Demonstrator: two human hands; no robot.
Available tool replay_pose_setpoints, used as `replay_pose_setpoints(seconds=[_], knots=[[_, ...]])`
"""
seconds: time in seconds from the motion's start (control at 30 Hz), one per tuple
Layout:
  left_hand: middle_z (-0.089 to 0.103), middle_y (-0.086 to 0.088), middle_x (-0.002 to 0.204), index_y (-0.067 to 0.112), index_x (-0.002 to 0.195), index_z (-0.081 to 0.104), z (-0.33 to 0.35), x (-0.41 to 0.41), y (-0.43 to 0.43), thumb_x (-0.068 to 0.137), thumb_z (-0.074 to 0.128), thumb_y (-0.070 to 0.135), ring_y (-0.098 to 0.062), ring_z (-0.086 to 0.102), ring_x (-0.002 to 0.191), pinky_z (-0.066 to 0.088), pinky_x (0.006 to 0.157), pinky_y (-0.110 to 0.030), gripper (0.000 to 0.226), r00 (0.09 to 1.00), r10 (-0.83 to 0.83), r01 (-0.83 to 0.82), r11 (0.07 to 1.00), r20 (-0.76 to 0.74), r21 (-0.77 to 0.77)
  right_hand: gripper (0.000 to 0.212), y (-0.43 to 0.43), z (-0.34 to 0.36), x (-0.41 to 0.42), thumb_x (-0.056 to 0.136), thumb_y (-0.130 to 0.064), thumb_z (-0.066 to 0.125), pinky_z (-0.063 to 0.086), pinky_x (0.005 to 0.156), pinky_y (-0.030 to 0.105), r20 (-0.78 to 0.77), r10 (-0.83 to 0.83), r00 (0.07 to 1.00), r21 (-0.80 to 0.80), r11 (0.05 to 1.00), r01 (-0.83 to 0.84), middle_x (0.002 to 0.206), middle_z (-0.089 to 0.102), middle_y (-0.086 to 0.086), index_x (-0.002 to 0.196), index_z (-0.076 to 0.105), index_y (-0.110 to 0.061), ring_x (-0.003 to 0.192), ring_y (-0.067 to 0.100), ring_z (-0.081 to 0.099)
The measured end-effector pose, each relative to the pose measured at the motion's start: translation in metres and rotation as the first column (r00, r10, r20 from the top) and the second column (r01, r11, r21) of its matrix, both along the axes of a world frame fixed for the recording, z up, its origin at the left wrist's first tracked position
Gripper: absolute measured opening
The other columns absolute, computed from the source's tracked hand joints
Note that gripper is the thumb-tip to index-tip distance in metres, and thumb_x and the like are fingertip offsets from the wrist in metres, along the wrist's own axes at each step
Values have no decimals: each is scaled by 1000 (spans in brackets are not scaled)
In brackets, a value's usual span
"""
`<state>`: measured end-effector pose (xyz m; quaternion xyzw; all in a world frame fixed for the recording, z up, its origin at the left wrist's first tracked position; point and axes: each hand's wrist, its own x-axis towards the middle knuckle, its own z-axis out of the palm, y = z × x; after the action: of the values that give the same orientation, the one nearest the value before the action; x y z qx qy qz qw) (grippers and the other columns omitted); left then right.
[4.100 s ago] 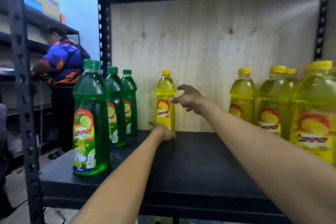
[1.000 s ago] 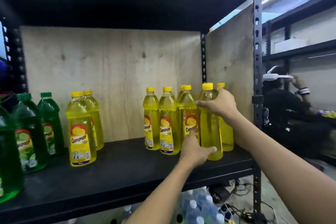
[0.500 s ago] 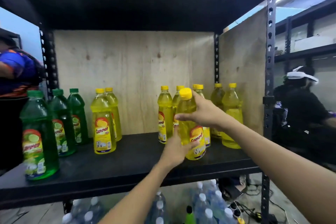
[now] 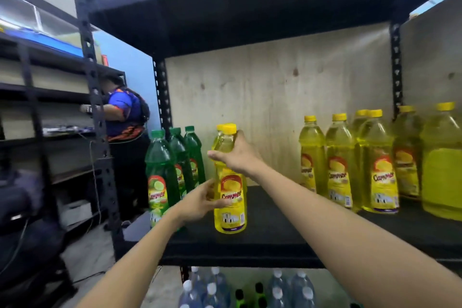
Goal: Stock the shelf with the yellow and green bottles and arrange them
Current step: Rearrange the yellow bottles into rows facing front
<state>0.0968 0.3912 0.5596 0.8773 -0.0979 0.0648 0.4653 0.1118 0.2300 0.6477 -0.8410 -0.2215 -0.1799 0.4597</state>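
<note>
Both hands grip one yellow bottle (image 4: 230,197) labelled "Cammer", upright on the shelf (image 4: 275,232).

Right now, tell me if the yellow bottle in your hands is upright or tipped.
Upright. The yellow bottle stands cap up on the shelf, right hand at its neck, left hand beside its label.
</note>
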Motion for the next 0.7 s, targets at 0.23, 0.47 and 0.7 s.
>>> replay_pose_setpoints(seconds=[0.23,0.47,0.7], knots=[[69,6,123,39,134,46,-1,12,28,68,82,54,-18,66,116,50,100,-52,77,991,-52,50,999,-127,-16,99,36,3,19,71,-74,66,52,91,44,28,-179,983,-192,964,181,138,57,10,144,31,-20,122,35,57],[67,7,128,37,147,33,0,15,35,73,81,49,-16,64,118,49,103,-48,89,983,-76,73,997,-165,-29,95,41,2,17,70,-74,67,53,87,43,47,-229,972,-193,953,234,133,59,10,141,34,-20,119,35,59],[67,5,127,32,148,31,6,7,30,82,77,37,-15,65,117,49,103,-47,81,977,-96,90,995,-190,-41,97,40,2,12,71,-75,66,51,84,41,39,-253,967,-204,945,256,135,57,11,143,32,-19,120,35,58]])
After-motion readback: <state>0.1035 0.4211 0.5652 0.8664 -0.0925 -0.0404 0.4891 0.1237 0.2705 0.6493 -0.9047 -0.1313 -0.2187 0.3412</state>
